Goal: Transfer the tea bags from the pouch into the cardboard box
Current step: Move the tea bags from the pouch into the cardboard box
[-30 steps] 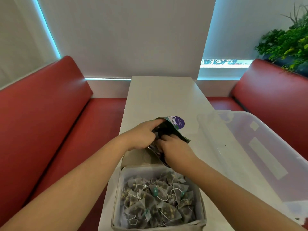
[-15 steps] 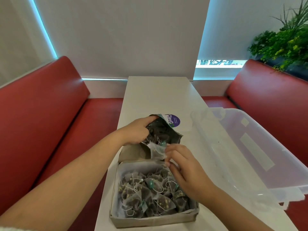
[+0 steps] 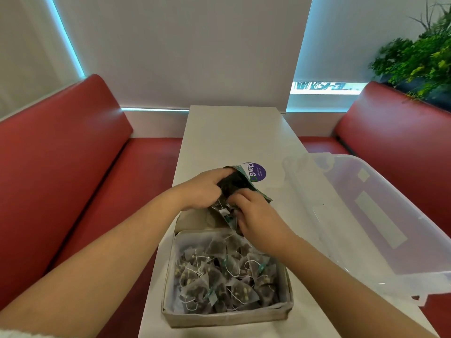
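Many tea bags (image 3: pixel 219 276) already fill your cardboard box (image 3: pixel 227 318) at the table's (image 3: pixel 234 137) near edge, while your left hand (image 3: pixel 202 189) grips the pouch (image 3: pixel 234 181) just beyond it and your right hand (image 3: pixel 258 218) has its fingers curled inside, their catch hidden.

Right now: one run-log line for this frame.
step: reaching into pouch | left grip: holds pouch | right grip: fingers in pouch mouth, hold unclear | cardboard box: many tea bags inside
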`<state>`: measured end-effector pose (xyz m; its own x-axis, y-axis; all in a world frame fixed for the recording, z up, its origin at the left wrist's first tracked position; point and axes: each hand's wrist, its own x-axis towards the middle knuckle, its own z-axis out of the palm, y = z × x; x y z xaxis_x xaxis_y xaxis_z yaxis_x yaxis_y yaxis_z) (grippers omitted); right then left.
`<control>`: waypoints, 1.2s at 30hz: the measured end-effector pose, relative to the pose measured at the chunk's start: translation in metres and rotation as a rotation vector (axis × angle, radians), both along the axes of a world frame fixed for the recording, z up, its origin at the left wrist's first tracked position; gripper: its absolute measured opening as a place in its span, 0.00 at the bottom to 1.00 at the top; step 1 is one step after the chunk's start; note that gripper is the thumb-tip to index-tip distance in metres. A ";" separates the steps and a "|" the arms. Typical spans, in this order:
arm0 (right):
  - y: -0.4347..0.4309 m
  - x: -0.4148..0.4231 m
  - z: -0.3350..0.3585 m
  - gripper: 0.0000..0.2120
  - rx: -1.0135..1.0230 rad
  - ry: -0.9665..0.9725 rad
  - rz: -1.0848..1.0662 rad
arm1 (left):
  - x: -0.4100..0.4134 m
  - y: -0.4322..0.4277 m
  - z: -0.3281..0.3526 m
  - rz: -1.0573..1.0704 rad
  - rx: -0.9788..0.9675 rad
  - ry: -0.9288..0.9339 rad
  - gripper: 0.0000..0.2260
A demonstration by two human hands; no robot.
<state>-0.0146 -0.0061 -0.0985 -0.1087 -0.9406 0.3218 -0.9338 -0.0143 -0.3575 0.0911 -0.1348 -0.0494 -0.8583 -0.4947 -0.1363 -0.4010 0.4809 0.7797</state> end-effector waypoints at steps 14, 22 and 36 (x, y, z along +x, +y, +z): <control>-0.080 0.001 0.001 0.13 0.679 0.208 -0.068 | 0.000 -0.003 -0.002 -0.005 -0.024 -0.021 0.34; -0.003 0.000 0.022 0.12 0.060 0.014 0.007 | 0.004 -0.001 0.004 0.019 0.001 -0.008 0.30; 0.047 0.013 0.007 0.17 0.062 -0.015 0.060 | 0.004 0.002 0.001 0.003 -0.004 -0.032 0.31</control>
